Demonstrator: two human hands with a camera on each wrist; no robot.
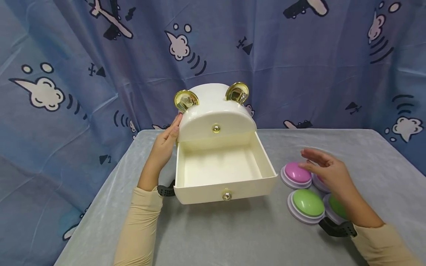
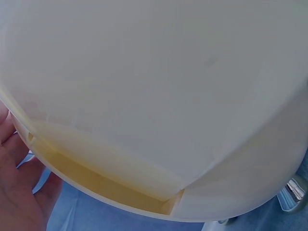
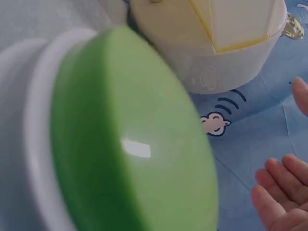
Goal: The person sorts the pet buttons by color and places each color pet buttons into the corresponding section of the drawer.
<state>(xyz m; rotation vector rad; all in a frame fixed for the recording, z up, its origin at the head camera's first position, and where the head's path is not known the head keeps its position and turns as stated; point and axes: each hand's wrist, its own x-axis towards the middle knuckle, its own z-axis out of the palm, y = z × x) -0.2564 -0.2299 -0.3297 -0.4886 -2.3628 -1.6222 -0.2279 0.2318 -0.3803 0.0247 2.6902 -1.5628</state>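
A white rounded drawer box [image 1: 213, 103] with gold ear-shaped trims stands mid-table, its lower drawer [image 1: 219, 166] pulled out with nothing inside. My left hand [image 1: 167, 138] rests against the box's left side, fingers fairly straight; in the left wrist view part of that hand [image 2: 24, 173] shows beside the box. My right hand [image 1: 327, 170], fingers loosely bent and holding nothing, hovers over two pink push buttons [image 1: 298, 172] with white bases. Nearer me sit two green push buttons [image 1: 308, 203]; one of each colour is partly hidden by the hand and wrist.
A grey cloth covers the table [image 1: 226, 236]. Behind it hangs a blue curtain [image 1: 213, 55] with airplane and cloud prints. A gold knob [image 1: 227, 195] sticks out from the drawer front, and another knob [image 1: 216, 128] sits on the upper front.
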